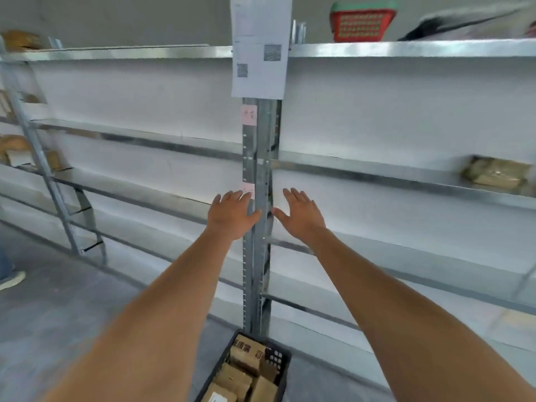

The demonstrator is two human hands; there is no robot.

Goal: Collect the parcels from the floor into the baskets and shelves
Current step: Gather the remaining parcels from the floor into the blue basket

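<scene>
Both of my hands are reaching out in front of me with bare forearms, palms facing away and fingers spread, gripping nothing. The left hand is hanging just left of the grey metal upright of the shelving, its thumb lying across the upright's edge; whether it is actually touching the metal I cannot tell. The right hand is hovering just right of that same post, thumb pointing inward toward it.

Below my arms, at the foot of the upright, a dark plastic basket is sitting on the grey floor. It is holding several brown cardboard parcels packed close together, one with dark printed characters on its upper face and one with a white label near the bottom edge of view. Those parcels are lying well below both hands, between my forearms.

Further out, one brownish wrapped parcel is resting on the shelf to the right of the post, well away from my right hand. On the top shelf a red basket with a green rim is standing; its contents are hidden. A white printed sheet with square codes is hanging on the upright above my hands. Far left, blurred brown packages are lying on another rack.
</scene>
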